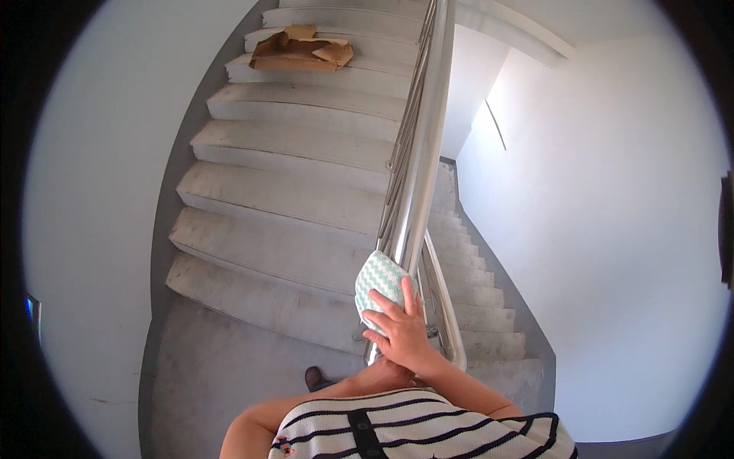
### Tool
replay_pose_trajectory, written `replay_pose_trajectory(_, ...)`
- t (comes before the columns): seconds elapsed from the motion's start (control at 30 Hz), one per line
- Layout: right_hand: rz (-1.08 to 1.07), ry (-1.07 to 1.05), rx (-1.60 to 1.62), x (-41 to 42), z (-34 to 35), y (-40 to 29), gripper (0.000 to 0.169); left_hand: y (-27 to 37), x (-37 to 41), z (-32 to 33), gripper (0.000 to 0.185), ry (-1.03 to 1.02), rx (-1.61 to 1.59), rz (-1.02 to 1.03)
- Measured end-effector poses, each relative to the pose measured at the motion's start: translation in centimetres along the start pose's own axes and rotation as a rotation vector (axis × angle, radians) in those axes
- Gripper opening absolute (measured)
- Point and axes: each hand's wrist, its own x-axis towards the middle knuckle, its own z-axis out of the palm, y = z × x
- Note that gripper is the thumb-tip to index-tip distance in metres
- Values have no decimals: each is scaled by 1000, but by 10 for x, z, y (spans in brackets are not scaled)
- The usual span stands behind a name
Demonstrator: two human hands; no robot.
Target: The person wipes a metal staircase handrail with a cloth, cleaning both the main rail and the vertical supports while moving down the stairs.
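A green-and-white zigzag-patterned cloth [378, 284] lies over the top of the stainless steel handrail [417, 201], near its lower end. My right hand [401, 330] rests on the cloth with fingers spread, holding it against the rail. My left hand [395, 372] is mostly hidden under the right wrist, close to the rail's end. What its fingers touch cannot be seen.
Concrete stairs [287, 178] rise ahead on the left, beside a white wall [97, 218]. A torn cardboard box [301, 53] sits on an upper step. Right of the railing, another flight [481, 312] runs along the right wall [619, 229]. A dark shoe [313, 377] shows on the landing [229, 356].
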Motion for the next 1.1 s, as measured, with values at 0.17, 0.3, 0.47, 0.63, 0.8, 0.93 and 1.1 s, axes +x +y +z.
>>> replay_pose_trajectory(0.17,68,218,-101,118,-29,58,25,-3,-7,-14,11,-32,304,231)
replay_pose_trajectory(0.3,189,315,-186,223,-66,117,28,-1,-5,-12,8,-32,264,239)
replay_pose_trajectory(0.47,259,336,-101,233,-77,118,29,-4,-5,-10,10,21,193,276)
replay_pose_trajectory(0.63,145,188,-204,146,-26,75,22,-8,-5,-16,11,22,176,259)
replay_pose_trajectory(0.8,-22,94,3,6,12,0,24,-13,-20,37,18,-71,459,272)
replay_pose_trajectory(0.93,-26,56,59,-18,8,-7,20,-6,-1,-3,21,29,382,266)
replay_pose_trajectory(1.1,58,67,102,34,-21,11,22,-2,-8,-13,14,-83,169,167)
